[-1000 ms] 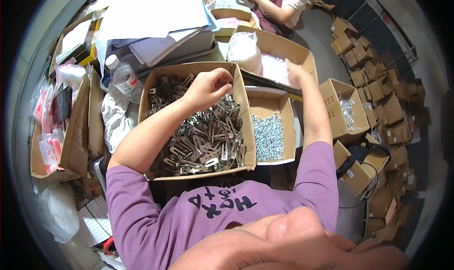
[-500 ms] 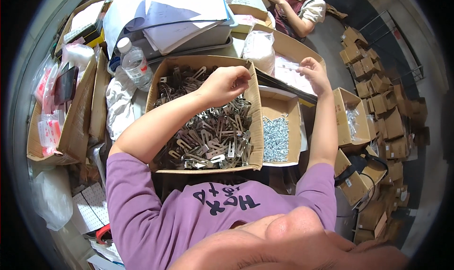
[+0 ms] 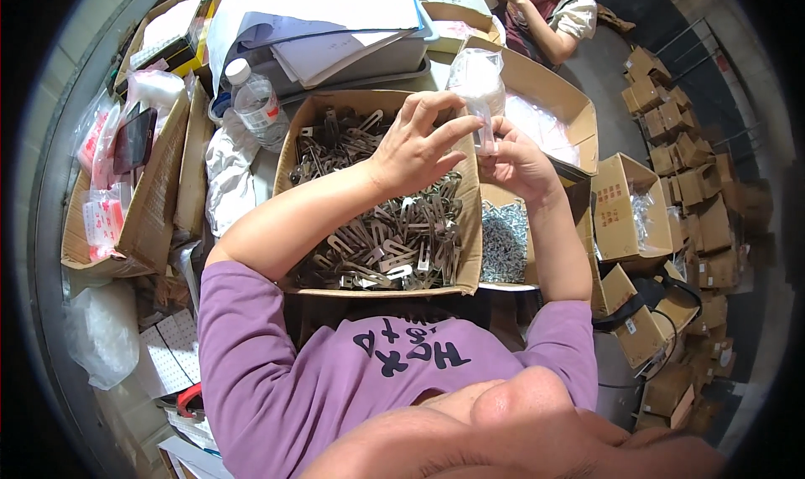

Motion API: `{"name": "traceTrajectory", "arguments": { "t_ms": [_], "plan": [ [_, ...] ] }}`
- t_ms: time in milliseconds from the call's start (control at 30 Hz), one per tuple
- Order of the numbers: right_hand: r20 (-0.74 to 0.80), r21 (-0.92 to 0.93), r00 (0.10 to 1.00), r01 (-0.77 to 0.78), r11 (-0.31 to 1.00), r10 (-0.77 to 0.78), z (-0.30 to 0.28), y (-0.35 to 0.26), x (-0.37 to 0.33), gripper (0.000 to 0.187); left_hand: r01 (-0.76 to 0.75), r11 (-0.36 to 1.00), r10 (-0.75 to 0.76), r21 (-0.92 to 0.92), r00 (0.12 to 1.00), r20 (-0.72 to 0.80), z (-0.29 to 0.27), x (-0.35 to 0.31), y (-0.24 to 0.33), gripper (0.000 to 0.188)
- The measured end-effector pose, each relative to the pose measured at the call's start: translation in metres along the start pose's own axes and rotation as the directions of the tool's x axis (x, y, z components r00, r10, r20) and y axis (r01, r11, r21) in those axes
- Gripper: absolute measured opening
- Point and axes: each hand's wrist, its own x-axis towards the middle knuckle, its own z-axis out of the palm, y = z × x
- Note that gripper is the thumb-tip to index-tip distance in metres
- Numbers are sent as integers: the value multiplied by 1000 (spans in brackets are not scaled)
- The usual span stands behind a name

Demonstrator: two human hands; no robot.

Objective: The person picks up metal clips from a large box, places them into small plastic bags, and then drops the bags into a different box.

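Note:
My right hand (image 3: 521,162) pinches a small clear plastic bag (image 3: 485,134), held upright over the far right corner of the clip box. Close on its left is my left hand (image 3: 419,139), palm turned toward the bag, fingers spread and curved. One fingertip of it meets the bag's edge; I see nothing in its grasp. Under my left forearm stands a cardboard box (image 3: 377,292) full of flat metal clips (image 3: 402,244). Small silvery screws (image 3: 504,240) fill a shallower box beside it, partly hidden by my right forearm.
A plastic bottle (image 3: 256,106) and a grey bin (image 3: 335,75) topped with papers stand at the back. Far right is a carton (image 3: 579,102) of clear bags. A phone (image 3: 134,139) rests in the left carton. A co-worker (image 3: 553,18) sits beyond.
My right hand has come in from the bag carton, leftward and nearer, with the small bag. My left hand has opened its curled fingers and moved up to the bag.

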Motion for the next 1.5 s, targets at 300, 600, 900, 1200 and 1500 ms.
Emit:
{"name": "traceTrajectory", "arguments": {
  "t_ms": [300, 600, 900, 1200, 1500],
  "plan": [
    [-30, -43, 1000, 7, 999, -8, -9, 10, 1, 29, 183, 975, -178, -124, 983, 47, -4, 9, -6, 78],
    [-25, -32, 998, 55, 998, -56, -9, 7, -3, 32, 55, 985, -23, -166, 983, 184, -7, 11, -9, 42],
    [-24, -54, 992, 119, 991, -120, -9, 7, -3, 27, 262, 945, -221, -196, 953, 206, -3, 8, -5, 12],
    [-41, -411, 923, 333, 849, -382, 9, 10, -8, 18, 540, 699, -462, -468, 841, 280, 0, 7, -11, 12],
    [287, -828, 731, 514, 224, -619, 41, 9, -23, 23, 504, 826, -431, -253, 854, 292, -4, 6, -14, 22]
  ]
}}
